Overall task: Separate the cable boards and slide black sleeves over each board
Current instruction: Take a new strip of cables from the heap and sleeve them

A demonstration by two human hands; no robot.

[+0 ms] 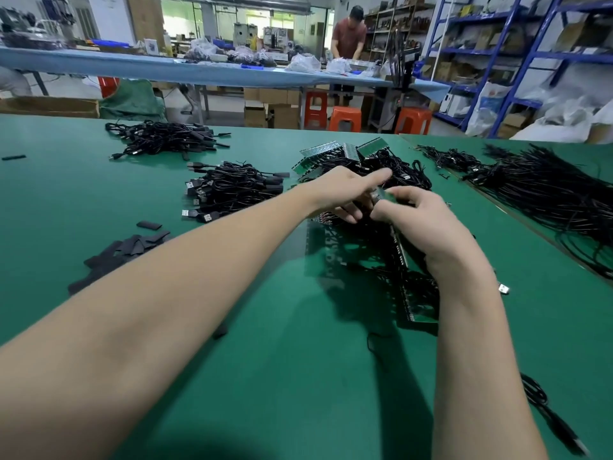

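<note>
Both my hands meet over a strip of joined green cable boards [403,260] that lies among black cables in front of me. My left hand [345,190] grips the strip's far end from the left, index finger stretched out. My right hand [421,220] pinches one small green board [384,195] at that end, between thumb and fingers. More board strips [331,152] lie tangled with cables just beyond my hands. A heap of flat black sleeves [122,254] rests on the green table [265,327] under my left forearm.
Two piles of sleeved USB cables lie at the left, one near [232,189] and one far [166,137]. Long black cable bundles [547,190] cover the right side. A loose USB cable [557,423] trails at bottom right. A person [348,34] works at the far bench.
</note>
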